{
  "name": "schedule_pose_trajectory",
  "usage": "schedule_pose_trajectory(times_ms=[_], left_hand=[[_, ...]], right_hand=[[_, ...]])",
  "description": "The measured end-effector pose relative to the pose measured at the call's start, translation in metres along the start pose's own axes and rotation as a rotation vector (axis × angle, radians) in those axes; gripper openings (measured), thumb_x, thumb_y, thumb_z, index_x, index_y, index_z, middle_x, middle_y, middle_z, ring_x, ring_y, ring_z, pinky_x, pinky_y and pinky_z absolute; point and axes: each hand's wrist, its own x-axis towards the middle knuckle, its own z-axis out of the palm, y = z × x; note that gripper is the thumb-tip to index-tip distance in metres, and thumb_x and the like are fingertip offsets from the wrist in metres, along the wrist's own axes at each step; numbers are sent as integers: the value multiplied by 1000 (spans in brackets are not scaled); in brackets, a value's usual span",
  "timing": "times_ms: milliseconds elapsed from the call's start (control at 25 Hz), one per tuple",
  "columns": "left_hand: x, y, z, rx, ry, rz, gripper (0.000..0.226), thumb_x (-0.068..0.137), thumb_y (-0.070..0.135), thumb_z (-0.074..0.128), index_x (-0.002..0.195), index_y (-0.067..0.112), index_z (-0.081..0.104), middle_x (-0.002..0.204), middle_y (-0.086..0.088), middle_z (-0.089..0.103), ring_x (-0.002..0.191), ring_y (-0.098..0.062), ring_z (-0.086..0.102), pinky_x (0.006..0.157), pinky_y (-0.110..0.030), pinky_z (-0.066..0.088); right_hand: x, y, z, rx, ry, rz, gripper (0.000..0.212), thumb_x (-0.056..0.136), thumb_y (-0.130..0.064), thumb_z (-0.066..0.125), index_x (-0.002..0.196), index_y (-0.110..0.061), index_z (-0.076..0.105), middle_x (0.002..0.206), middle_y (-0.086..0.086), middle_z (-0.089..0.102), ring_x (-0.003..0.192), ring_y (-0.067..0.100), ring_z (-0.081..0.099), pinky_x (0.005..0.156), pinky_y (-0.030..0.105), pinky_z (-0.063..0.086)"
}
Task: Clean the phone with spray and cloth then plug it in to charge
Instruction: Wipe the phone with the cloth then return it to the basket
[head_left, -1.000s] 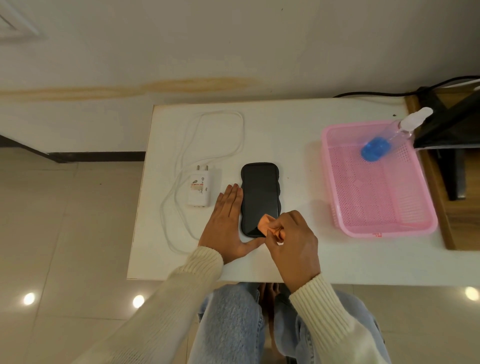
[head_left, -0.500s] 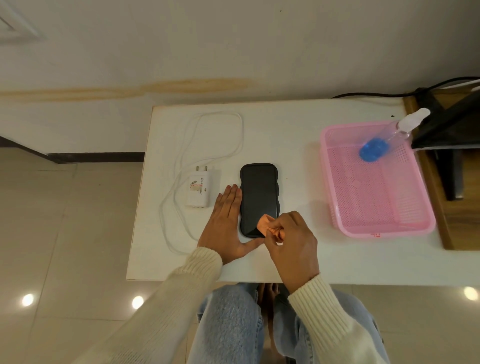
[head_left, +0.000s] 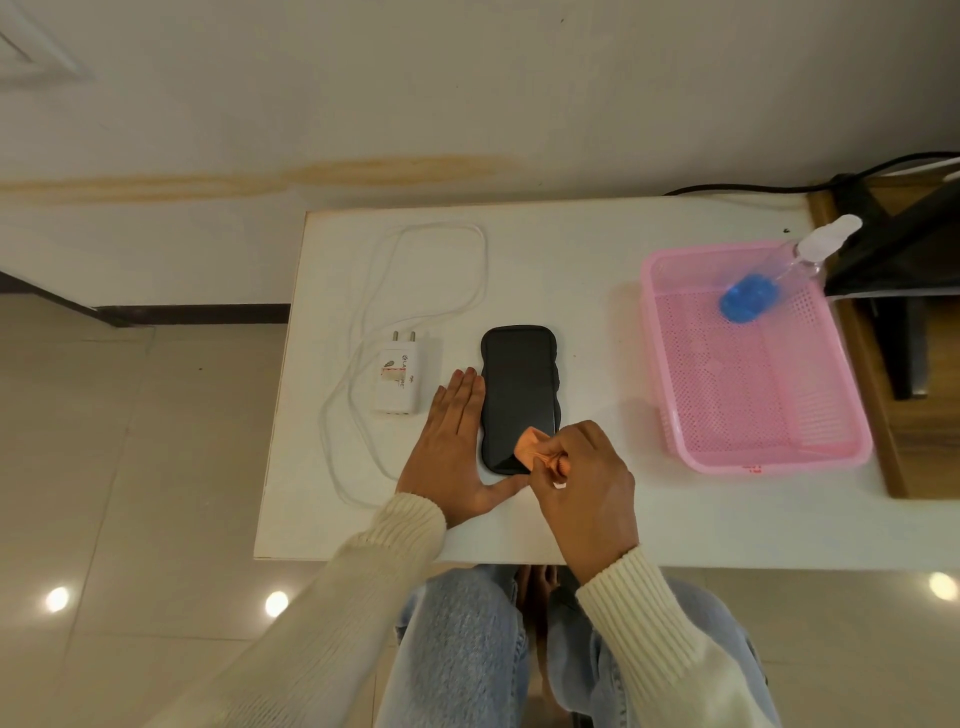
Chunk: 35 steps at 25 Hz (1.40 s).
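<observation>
A black phone (head_left: 517, 387) lies screen-up near the middle of the white table (head_left: 571, 249). My left hand (head_left: 457, 447) rests flat on the table against the phone's left edge, thumb under its near end. My right hand (head_left: 584, 488) pinches a bunched orange cloth (head_left: 535, 447) that presses on the phone's near right corner. A white charger plug (head_left: 397, 382) with a looped white cable (head_left: 431, 270) lies left of the phone. The spray bottle (head_left: 774, 280), clear with blue liquid, leans in the far corner of a pink basket (head_left: 675, 374).
The pink basket stands at the table's right side. Beyond it sits a dark stand (head_left: 904, 260) on a wooden surface, with a black cable (head_left: 753, 188) running along the wall. My knees in jeans (head_left: 467, 649) are under the table's near edge.
Hardly anything differs. My right hand with the cloth stays at the phone's near end, and my left hand keeps bracing the phone.
</observation>
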Motion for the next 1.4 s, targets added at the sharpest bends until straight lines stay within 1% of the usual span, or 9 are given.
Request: schedule_pose_trajectory(times_ms=[200,280,400,560,840,1000,1080,1200,1400], left_hand=[[0,0,0,0,11,-1,114,69,78,45,148,9,2,154,1,-3,142,-9,-9,112,-20,-13],[0,0,0,-1,10,3,114,69,78,45,148,9,2,154,1,-4,141,-8,-10,112,-19,-13],[0,0,0,-6,14,-11,114,68,79,45,148,10,1,154,1,-3,142,-9,-9,112,-19,-13],[0,0,0,1,16,3,114,69,79,45,148,9,2,153,2,-5,140,-5,-13,111,-19,-14],[0,-1,-1,-4,8,2,114,69,78,47,148,7,3,154,0,-3,142,-10,-8,113,-21,-13],[1,-2,0,5,3,12,113,70,77,46,147,7,2,154,-1,-2,143,-12,-7,112,-20,-13],[0,-2,1,7,5,10,114,69,79,44,147,7,3,154,-1,-3,142,-9,-11,112,-20,-14],[1,-1,2,27,19,8,114,69,81,41,148,10,0,152,3,-7,138,-4,-19,111,-18,-16],[1,-2,3,35,10,-3,115,68,82,43,148,10,1,153,3,-6,142,-11,-8,113,-22,-11]], right_hand=[[-2,-1,0,2,-4,16,15,67,2,74,73,-2,62,76,12,63,58,11,46,54,5,26],[-1,0,0,3,-11,1,15,67,3,75,73,-2,62,76,13,63,58,11,46,53,7,27],[0,1,1,-7,-15,42,11,73,-4,73,78,-3,63,82,12,64,62,11,48,56,17,36],[-1,0,1,-5,-19,21,13,70,-2,75,77,-2,63,81,12,64,61,10,48,55,11,31],[-2,-2,0,15,-16,23,13,70,-2,75,77,-2,63,81,12,64,61,14,52,57,19,38],[-2,-2,1,14,-36,0,14,70,-1,75,77,-2,63,81,12,63,62,13,50,56,11,32],[-3,-2,-2,22,-26,15,12,71,-2,73,78,-3,64,82,11,64,63,12,51,57,12,34],[-2,-2,-9,102,3,-13,12,70,-1,75,75,-5,65,77,9,65,63,17,58,59,10,40],[5,-7,-30,301,81,0,15,71,-5,76,79,-13,68,77,-3,67,68,6,61,63,5,46]])
